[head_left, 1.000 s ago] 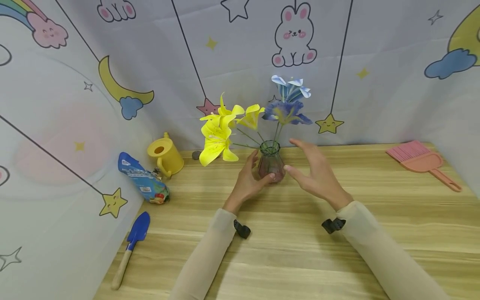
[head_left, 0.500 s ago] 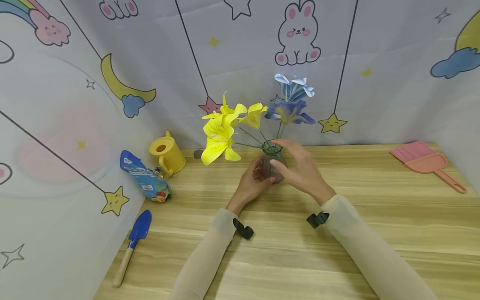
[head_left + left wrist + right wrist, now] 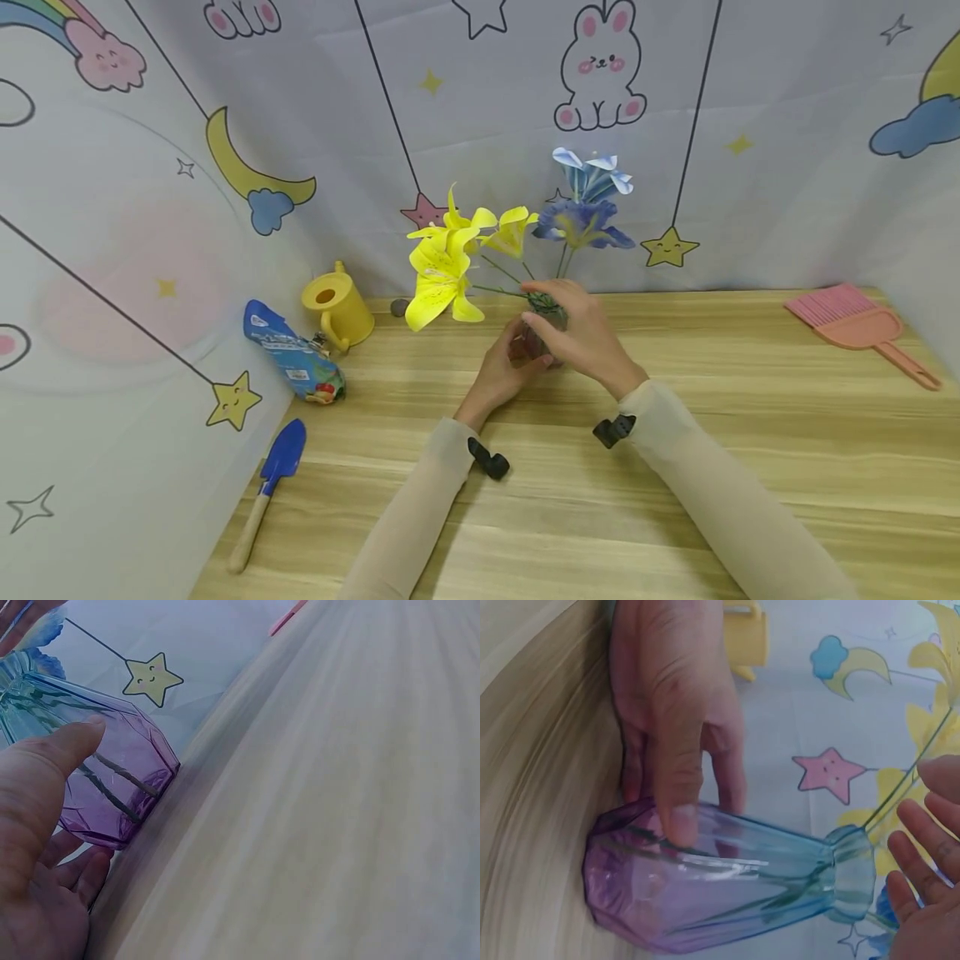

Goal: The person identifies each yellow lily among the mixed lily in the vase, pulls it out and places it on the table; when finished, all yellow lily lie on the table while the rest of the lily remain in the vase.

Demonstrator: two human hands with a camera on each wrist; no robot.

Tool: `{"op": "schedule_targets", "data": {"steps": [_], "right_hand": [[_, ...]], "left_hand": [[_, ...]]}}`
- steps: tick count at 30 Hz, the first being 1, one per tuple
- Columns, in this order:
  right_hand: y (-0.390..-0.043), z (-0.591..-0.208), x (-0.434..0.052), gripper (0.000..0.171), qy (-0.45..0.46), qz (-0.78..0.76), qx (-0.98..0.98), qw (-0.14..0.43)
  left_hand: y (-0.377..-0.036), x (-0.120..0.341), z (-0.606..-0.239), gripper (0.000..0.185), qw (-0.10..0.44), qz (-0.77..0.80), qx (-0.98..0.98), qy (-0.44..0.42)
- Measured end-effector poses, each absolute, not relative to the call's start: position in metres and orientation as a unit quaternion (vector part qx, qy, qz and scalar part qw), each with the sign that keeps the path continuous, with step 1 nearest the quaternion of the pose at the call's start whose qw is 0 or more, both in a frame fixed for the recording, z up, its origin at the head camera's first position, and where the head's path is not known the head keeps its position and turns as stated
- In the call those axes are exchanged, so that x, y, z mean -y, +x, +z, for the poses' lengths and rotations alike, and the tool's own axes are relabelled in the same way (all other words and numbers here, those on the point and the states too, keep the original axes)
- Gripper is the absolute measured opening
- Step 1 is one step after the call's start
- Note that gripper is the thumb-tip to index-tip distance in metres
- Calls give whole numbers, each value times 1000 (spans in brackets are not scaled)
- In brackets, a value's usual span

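A glass vase (image 3: 529,346), purple at the base and blue at the neck, stands on the wooden table (image 3: 675,500) near the back wall. It holds yellow lilies (image 3: 441,271) and blue flowers (image 3: 585,212). My left hand (image 3: 498,371) grips the vase's lower body from the left; the thumb (image 3: 52,769) presses on the purple glass (image 3: 120,795). My right hand (image 3: 581,333) reaches over the vase's mouth. In the right wrist view its straight fingers (image 3: 922,862) lie just beside the neck of the vase (image 3: 720,892) and the stems, gripping nothing.
A yellow watering can (image 3: 337,310), a blue bag (image 3: 294,356) and a blue trowel (image 3: 268,492) lie at the left by the cartoon backdrop. A small grey stone (image 3: 398,307) sits behind the lilies. A pink brush (image 3: 855,325) lies at the far right.
My right hand has moved left from beside the vase to over its mouth. The left hand has kept its hold on the vase.
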State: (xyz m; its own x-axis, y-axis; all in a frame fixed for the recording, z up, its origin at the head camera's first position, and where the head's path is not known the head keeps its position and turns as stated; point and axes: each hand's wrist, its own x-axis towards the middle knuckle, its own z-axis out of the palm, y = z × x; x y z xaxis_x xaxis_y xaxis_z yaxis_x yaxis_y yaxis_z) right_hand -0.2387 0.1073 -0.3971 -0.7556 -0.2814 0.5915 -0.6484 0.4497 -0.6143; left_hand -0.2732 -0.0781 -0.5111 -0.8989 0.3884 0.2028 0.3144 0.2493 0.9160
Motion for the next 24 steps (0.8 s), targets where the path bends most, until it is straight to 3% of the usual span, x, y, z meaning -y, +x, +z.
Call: {"op": "schedule_targets", "data": {"steps": [24], "right_hand": [[-258,-391,-86,26,313,439,798,268]], "left_hand": [[-274,79,-512,74,26,565,-794,222]]}}
